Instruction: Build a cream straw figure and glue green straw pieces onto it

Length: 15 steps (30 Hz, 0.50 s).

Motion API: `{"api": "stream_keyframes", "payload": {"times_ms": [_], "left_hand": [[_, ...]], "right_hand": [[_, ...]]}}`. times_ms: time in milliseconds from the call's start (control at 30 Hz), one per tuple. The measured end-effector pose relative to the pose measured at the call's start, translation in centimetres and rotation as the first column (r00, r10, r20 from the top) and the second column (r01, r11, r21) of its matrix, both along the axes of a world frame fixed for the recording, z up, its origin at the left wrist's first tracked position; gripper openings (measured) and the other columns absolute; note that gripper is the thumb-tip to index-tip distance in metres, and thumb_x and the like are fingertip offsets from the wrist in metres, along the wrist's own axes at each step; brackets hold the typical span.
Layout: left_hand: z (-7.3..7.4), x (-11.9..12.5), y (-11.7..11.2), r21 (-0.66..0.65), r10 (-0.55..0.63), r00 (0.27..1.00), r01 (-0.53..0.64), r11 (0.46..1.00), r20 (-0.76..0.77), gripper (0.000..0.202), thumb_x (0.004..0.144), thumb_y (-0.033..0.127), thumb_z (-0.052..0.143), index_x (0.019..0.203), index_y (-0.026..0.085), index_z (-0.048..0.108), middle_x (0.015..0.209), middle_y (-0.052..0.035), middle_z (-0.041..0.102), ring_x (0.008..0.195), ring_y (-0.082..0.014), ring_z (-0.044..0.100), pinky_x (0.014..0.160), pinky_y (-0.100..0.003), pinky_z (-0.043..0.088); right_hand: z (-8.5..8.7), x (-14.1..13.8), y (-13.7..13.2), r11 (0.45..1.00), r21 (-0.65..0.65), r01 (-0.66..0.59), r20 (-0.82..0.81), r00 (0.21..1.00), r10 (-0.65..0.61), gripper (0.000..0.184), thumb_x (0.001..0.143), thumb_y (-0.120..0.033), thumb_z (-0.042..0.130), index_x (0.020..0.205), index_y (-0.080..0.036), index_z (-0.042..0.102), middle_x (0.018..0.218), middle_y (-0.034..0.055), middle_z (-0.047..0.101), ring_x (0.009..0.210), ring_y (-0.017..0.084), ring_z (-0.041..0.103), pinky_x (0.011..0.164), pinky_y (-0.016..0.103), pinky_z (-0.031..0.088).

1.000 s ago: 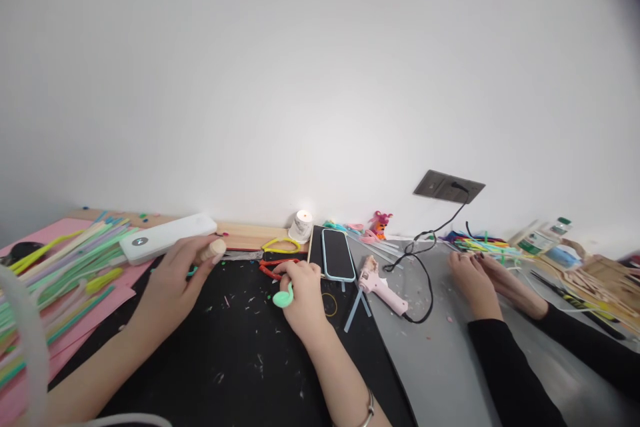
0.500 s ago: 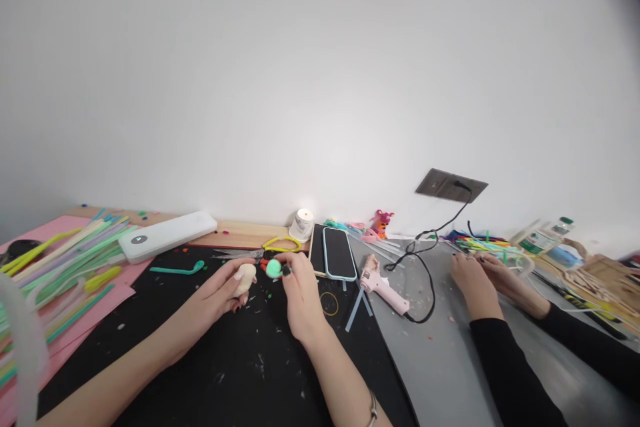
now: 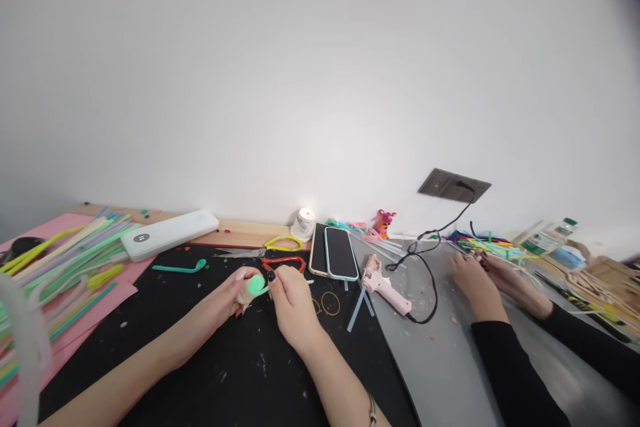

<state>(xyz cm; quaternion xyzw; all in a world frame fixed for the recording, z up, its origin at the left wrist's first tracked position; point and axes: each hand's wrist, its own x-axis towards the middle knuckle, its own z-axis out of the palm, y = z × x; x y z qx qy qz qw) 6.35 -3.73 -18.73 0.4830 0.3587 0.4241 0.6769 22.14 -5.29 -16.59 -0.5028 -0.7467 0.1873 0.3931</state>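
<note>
My left hand (image 3: 231, 295) is closed around a small cream fuzzy piece (image 3: 245, 295), which its fingers partly cover. Against the upper right of that piece sits the coiled round end of a mint-green pipe cleaner (image 3: 257, 284). The fingertips of my right hand (image 3: 294, 297) pinch the straight part of this pipe cleaner, and its tail pokes out beyond them. Just behind my hands lie scissors with yellow handles (image 3: 283, 240) and a red-handled tool (image 3: 287, 260). To the left, a teal pipe cleaner with a curled end (image 3: 180, 268) rests on the black mat (image 3: 240, 373).
Many pipe cleaners (image 3: 65, 267) and a white power bank (image 3: 170, 235) lie at left. Rightward are phones (image 3: 341, 253), a paper cup (image 3: 303, 223), rubber bands (image 3: 330, 303) and a pink glue gun (image 3: 387, 287) with its cord. A co-worker's hands (image 3: 480, 283) work at far right.
My right hand has brought the green coil left and down, onto the cream piece in my left hand. The red handles behind show more fully now.
</note>
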Motion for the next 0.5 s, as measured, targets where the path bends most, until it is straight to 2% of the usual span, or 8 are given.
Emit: {"api": "stream_keyframes", "payload": {"times_ms": [233, 400, 500], "left_hand": [[-0.34, 0.13, 0.15, 0.028, -0.013, 1.000, 0.013, 1.000, -0.011, 0.041, 0.075, 0.060, 0.055, 0.084, 0.020, 0.052, 0.067, 0.0045, 0.046, 0.058, -0.0108, 0.038, 0.052, -0.023, 0.031], [-0.28, 0.22, 0.28, 0.058, -0.016, 0.998, 0.019, 0.998, -0.058, 0.031, 0.080, 0.051, 0.055, 0.081, 0.020, 0.050, 0.066, 0.0057, 0.043, 0.057, -0.0095, 0.036, 0.052, -0.021, 0.032], [-0.62, 0.22, 0.46, 0.051, -0.018, 0.999, 0.020, 0.998, -0.028, 0.027, 0.082, 0.048, 0.053, 0.085, 0.022, 0.046, 0.067, 0.0062, 0.046, 0.054, -0.0084, 0.037, 0.049, -0.020, 0.031]], "right_hand": [[-0.44, -0.17, 0.13, 1.000, -0.004, 0.007, 0.081, 0.997, -0.007, 0.029, 0.089, -0.016, 0.040, 0.063, -0.020, 0.029, 0.062, -0.0026, 0.040, 0.063, 0.013, 0.040, 0.061, 0.025, 0.028], [-0.43, -0.26, 0.05, 1.000, -0.026, -0.004, 0.095, 0.996, 0.006, 0.029, 0.089, -0.015, 0.042, 0.062, -0.019, 0.033, 0.063, -0.0025, 0.043, 0.065, 0.013, 0.043, 0.063, 0.024, 0.029], [-0.27, -0.25, -0.08, 0.999, -0.040, -0.006, 0.068, 0.998, 0.009, 0.025, 0.089, -0.015, 0.042, 0.065, -0.019, 0.039, 0.067, -0.0018, 0.049, 0.069, 0.014, 0.046, 0.066, 0.025, 0.031]]}}
